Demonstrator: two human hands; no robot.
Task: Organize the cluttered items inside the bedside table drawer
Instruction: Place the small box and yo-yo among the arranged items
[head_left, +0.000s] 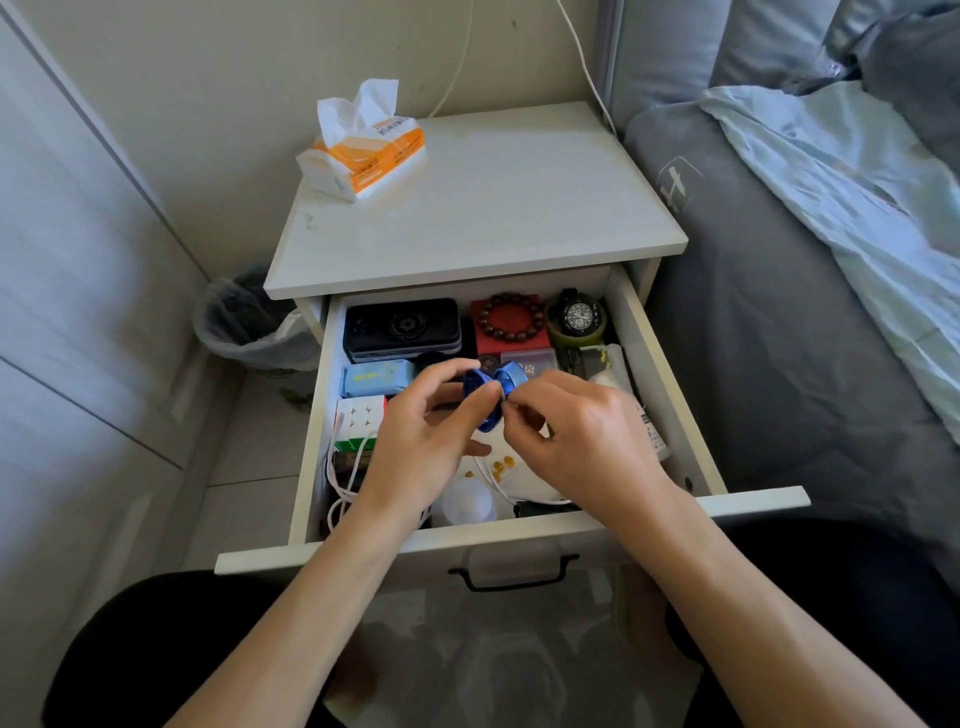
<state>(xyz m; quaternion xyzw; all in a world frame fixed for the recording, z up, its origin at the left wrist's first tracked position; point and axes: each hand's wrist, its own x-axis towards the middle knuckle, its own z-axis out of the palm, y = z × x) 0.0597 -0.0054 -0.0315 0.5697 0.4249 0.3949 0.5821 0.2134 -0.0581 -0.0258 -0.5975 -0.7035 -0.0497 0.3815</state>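
Note:
The white drawer (660, 364) of the bedside table stands pulled out. Above its middle I hold a blue metal yo-yo (493, 387): my left hand (421, 447) grips one half, and my right hand (582, 436) pinches it at the centre with thumb and forefinger. Inside lie a black case (402, 327), a red box with a bead bracelet (511, 319), a black watch on a green holder (577, 318), a light blue box (376, 376), a puzzle cube (360, 421), white cables (340, 491), a white round cap (467, 501) and small yellow pieces (501, 464).
A tissue pack (363, 150) sits on the table top (493, 208). A lined waste bin (249, 322) stands on the floor to the left. The bed with grey and light blue bedding (805, 234) is close on the right. A white cord (587, 67) hangs along the wall.

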